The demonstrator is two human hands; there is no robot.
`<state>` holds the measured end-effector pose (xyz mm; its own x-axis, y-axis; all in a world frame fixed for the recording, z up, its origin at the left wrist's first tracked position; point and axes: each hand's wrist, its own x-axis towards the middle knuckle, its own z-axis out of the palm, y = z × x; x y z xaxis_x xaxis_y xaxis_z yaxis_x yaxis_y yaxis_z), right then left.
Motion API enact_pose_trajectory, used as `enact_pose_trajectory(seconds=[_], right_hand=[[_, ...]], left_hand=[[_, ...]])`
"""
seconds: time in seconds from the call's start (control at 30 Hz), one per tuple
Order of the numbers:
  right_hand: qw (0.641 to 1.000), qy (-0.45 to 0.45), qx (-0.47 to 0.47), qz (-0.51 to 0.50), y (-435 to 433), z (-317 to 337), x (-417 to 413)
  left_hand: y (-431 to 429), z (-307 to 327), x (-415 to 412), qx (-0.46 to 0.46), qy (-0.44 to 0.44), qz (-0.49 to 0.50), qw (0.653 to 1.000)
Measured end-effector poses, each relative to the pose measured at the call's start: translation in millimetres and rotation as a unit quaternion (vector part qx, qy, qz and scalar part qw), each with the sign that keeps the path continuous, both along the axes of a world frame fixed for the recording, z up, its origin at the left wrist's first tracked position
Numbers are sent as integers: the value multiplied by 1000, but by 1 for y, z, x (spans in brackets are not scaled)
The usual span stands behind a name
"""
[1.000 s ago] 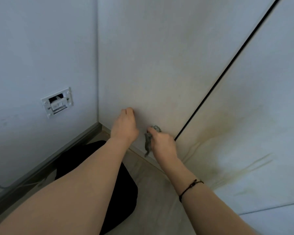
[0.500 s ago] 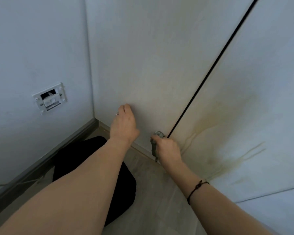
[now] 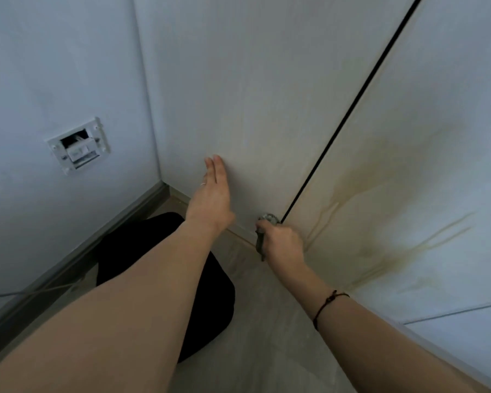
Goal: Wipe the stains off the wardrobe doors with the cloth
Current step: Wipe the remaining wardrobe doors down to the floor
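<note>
- White wall box (image 3: 78, 144) at the far left is open at the front. A pale fitting sits in its dark recess, and I cannot make out anything else inside.
- Below my left forearm a black soft shape (image 3: 165, 279) lies on the floor. I cannot tell what it is.
- My left hand (image 3: 213, 197) lies flat on the left wardrobe door (image 3: 253, 95), fingers straight and together, holding nothing. I take it to be bracing me.
- The grey-green cloth (image 3: 268, 219) is bunched in my right hand (image 3: 284, 245), whose fingers curl round it. It is pressed low at the foot of the doors, right by the bottom of the dark gap between them.
- I judge this to be a wipe along the bottom edge, with the main work not yet done.
- Yellow-brown stains (image 3: 380, 217) streak the right wardrobe door (image 3: 451, 80), just beside the cloth. The next move calls for carrying the cloth across the gap and rubbing firmly along those streaks.
- Both doors are closed, so whatever the wardrobe holds is hidden.
</note>
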<state>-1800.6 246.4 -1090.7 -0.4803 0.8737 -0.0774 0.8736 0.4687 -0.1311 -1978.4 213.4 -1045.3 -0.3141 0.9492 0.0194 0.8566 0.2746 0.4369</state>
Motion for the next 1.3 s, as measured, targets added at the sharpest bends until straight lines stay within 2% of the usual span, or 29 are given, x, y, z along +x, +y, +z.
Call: enact_pose_trajectory(seconds=[0.03, 0.07, 0.13, 0.17, 0.2, 0.27, 0.33, 0.4, 0.67, 0.77, 0.83, 0.93, 1.0, 1.17, 1.23, 1.27, 1.3], right_hand=[[1000, 28, 11, 1, 3, 5, -9], [994, 85, 65, 13, 6, 15, -20], [950, 226, 211, 31, 16, 43, -40], [923, 287, 253, 32, 21, 52, -44], [915, 306, 260, 33, 25, 51, -43], [944, 241, 223, 32, 18, 27, -32], [992, 96, 80, 6, 7, -15, -14], [1000, 3, -23, -9, 3, -48, -1], [997, 34, -57, -49, -1, -81, -8], [993, 107, -1, -39, 3, -49, -14], [972, 212, 103, -12, 7, -3, -20], [897, 373, 239, 15, 17, 84, -15], [847, 440, 297, 15, 21, 140, -7], [786, 520, 336, 5, 17, 201, 9], [749, 539, 384, 2, 22, 218, 22], [739, 537, 407, 0, 25, 222, 30], [743, 528, 412, 1, 26, 218, 36]], left_hand=[[1, -1, 0, -1, 2, 1, 1000], [3, -1, 1, 0, 1, 1, 1000], [5, -5, 3, 17, 2, 6, 1000], [6, -6, 3, 28, 10, 13, 999], [7, -9, 3, 28, 13, 20, 999], [5, -12, 5, 28, 17, 25, 999], [5, -12, 6, 30, 29, 24, 999], [7, -11, 7, 28, 30, 23, 999], [10, -11, 9, 14, 10, 28, 999], [12, -9, 9, 10, -1, 25, 1000], [13, -9, 8, 13, -11, 17, 1000], [15, -14, 10, 21, -26, 29, 999], [18, -15, 13, 21, -34, 36, 999], [20, -6, 17, -7, -55, 45, 997], [19, -2, 15, -14, -51, 40, 998], [18, -1, 13, -18, -43, 41, 998], [17, 1, 12, -22, -33, 42, 998]])
